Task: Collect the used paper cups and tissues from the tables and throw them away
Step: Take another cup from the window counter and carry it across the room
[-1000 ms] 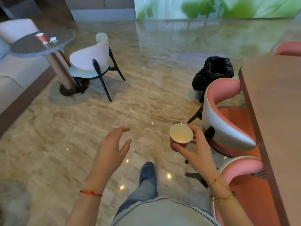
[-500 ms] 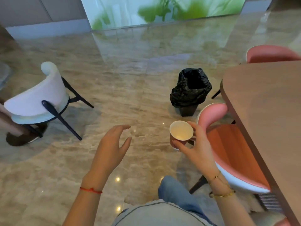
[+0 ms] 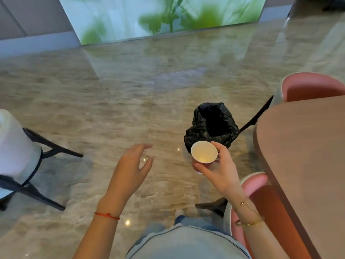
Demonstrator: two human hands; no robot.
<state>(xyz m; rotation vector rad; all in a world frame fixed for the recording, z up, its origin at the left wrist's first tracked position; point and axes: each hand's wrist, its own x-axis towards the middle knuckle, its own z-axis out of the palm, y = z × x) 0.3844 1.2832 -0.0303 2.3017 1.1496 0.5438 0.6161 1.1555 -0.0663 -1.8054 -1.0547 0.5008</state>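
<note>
The right hand (image 3: pixel 220 171) was wrapped around a paper cup (image 3: pixel 204 151), thumb on the near side and fingers on the far side, holding it upright with its pale inside showing and a little red of its wall below the rim. The left hand (image 3: pixel 130 171) hung free beside it, fingers spread and loose, holding nothing.

Just beyond the cup stood the bin (image 3: pixel 211 124), lined with a black bag, its mouth open on the floor (image 3: pixel 112 109). A second before, the bin sat well off to the far right behind a pink chair; now it lay straight ahead and near, the cup's rim overlapping its near edge in the view. The grip on the cup had not changed. That suggested the person had walked up to the bin and the drop was the next step, though the cup probably had not yet been carried over the opening.

To the right ran the brown counter (image 3: pixel 308 156), bare where visible, with pink chairs (image 3: pixel 313 86) at its near and far ends. A white chair (image 3: pixel 13 144) stood at the left edge.
</note>
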